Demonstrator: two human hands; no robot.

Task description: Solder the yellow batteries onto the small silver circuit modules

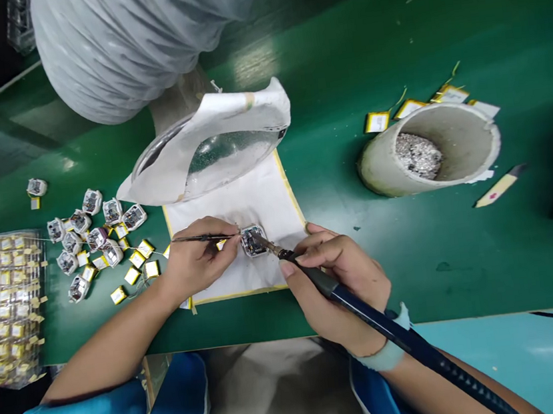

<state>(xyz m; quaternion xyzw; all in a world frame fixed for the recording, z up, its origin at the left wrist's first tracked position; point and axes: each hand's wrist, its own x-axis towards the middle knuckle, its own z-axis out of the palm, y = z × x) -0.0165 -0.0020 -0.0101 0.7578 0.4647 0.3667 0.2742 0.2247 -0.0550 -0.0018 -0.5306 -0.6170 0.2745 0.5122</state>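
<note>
A small circuit board in a white case lies on a white sheet with yellow taped edges. My left hand pinches thin metal tweezers at the left side of the case, its fingertips by the case's edge. My right hand is closed around a dark soldering iron, whose tip reaches onto the board from the right. Above the sheet stands a clear curved shield with white edging. Whatever lies under the iron's tip is too small to tell.
Several white-cased boards with yellow batteries lie at the left, beside a filled tray. A grey hose hangs above. At the right are a round container, batteries and a knife-like tool.
</note>
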